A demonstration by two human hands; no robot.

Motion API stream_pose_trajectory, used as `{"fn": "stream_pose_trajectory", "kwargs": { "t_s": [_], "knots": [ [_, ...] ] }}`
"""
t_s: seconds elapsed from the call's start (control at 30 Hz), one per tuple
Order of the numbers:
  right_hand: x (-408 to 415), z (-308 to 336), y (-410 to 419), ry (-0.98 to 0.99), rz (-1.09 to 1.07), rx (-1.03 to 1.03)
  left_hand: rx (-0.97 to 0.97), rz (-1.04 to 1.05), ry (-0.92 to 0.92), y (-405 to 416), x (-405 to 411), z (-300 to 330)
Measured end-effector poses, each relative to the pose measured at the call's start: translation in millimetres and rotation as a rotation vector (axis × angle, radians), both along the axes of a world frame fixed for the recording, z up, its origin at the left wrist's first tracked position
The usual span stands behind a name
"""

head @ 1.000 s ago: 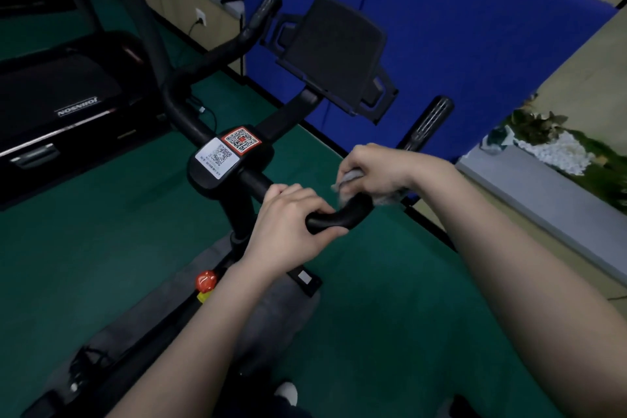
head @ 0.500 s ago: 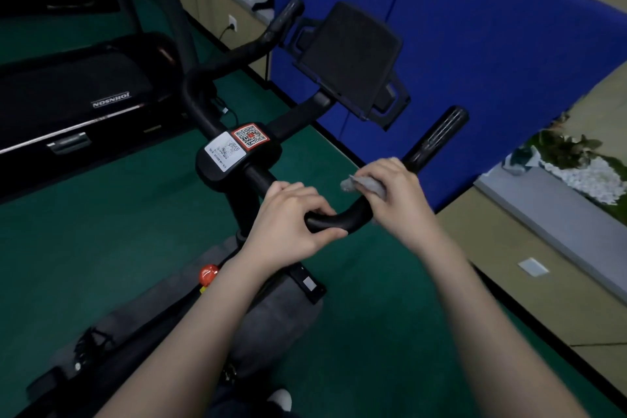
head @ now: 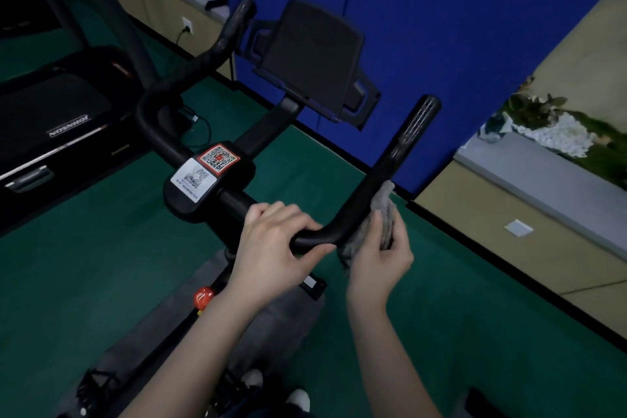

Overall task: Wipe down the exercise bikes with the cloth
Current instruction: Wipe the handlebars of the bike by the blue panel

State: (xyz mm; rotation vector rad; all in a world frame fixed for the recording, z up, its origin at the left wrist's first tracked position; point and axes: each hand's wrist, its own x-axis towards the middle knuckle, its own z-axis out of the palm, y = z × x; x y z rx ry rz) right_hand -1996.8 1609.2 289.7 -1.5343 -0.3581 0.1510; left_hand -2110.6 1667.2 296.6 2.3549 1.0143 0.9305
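Exercise bike [head: 271, 132], black: two QR-code labels [head: 203, 170] on handlebar centre, text unreadable; treadmill [head: 57, 112] beyond marked "JOHNSON", mirrored. Grey cloth [head: 381, 214], crumpled, against right handlebar bend, pinched by right hand [head: 380, 258]. Left hand [head: 271, 248] fingers curled round bar.

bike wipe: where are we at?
Done: nothing shows as finished; wiped and unwiped surfaces look alike. In hand: the right hand holds the grey cloth against the right handlebar near its bend, while the left hand grips the bar. Left, by the look of it: the left handlebar, tablet holder and frame.
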Motion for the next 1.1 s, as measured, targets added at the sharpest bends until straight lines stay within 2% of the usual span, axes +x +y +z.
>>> {"fn": "stream_pose_trajectory", "kwargs": {
  "t_s": [0.17,0.3,0.57,0.97,1.1],
  "knots": [
    [-6.9,-5.7,-1.2,0.304,0.065,0.017,0.038,-0.005,0.027,0.5,-0.9,-1.7],
    [-11.3,-1.1,-6.6,0.604,0.175,0.109,0.061,-0.021,0.023,0.5,-1.6,-1.9],
    [-15.0,4.5,-9.6,0.856,0.286,0.262,0.117,-0.036,0.008,0.6,-4.7,-4.2],
    [-8.0,0.4,-13.8,0.93,0.4,0.145,0.145,-0.03,0.013,0.6,-4.2,-5.1],
    [5.5,4.9,0.0,0.944,0.395,0.16,0.121,-0.032,0.048,0.8,-4.1,-2.3]
  ]
}}
